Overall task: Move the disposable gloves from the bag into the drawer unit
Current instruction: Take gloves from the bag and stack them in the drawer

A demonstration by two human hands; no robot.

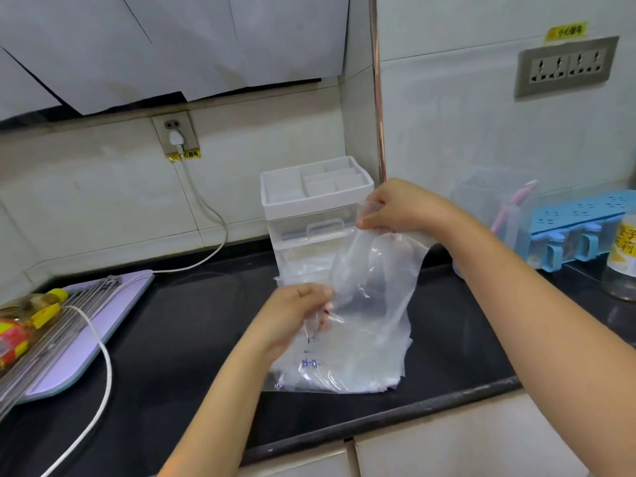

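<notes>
Clear bag [307, 368] of gloves [364, 370] on black counter [192, 339], left fingers [318, 292] pinching bag, right fingers [370, 222] pinching glove [377, 270]

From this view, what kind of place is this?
Probably a home kitchen: a black counter, a bottle of cooking oil at the left, a purple cutting board and a blue seasoning rack at the right.

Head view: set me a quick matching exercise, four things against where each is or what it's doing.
1 right hand
2 left hand
3 drawer unit
4 white plug

a in the wall socket
b grips the bag
c pinches clear film, raised
d at the back of the black counter

Pairs: 1-c, 2-b, 3-d, 4-a
</notes>
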